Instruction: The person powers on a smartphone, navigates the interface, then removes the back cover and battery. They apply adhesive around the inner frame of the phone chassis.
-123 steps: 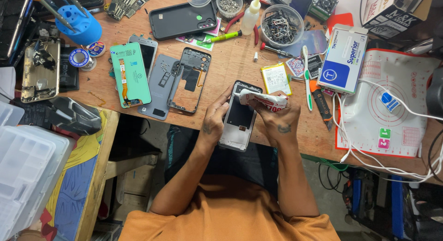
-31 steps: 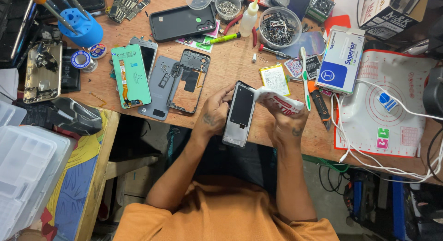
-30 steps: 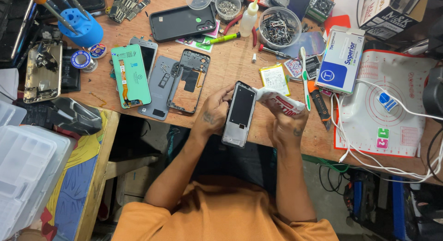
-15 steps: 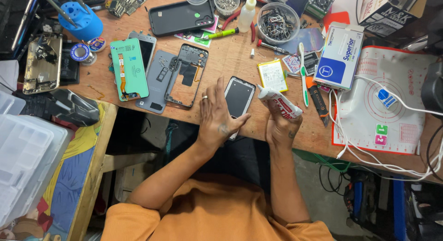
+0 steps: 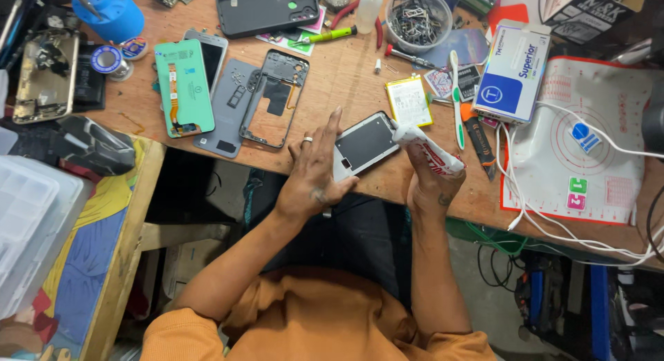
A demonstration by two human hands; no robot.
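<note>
Scuffed brown wood runs under everything, my workbench [image 5: 346, 77] crowded with phone parts. My left hand [image 5: 315, 174] lies flat with fingers straight and spread, its edge pressing the near end of the grey rectangular phone with the dark glossy screen [image 5: 363, 145], which rests tilted at the bench's front edge. My right hand [image 5: 430, 184] is curled tight around a soft white tube with red print [image 5: 427, 150], squeezed in my fist, its tip touching the phone's far right corner.

Just beyond sit a small yellow flat battery [image 5: 409, 101] and a white toothbrush [image 5: 457, 102]. To the left lie a hollow grey plastic phone frame [image 5: 274, 97] and a mint-green display panel with an orange ribbon cable [image 5: 182, 88]. Farther back, a round clear plastic tub [image 5: 418, 19] holds a heap of small metal parts, and a black phone case [image 5: 268, 8] lies flat.
</note>
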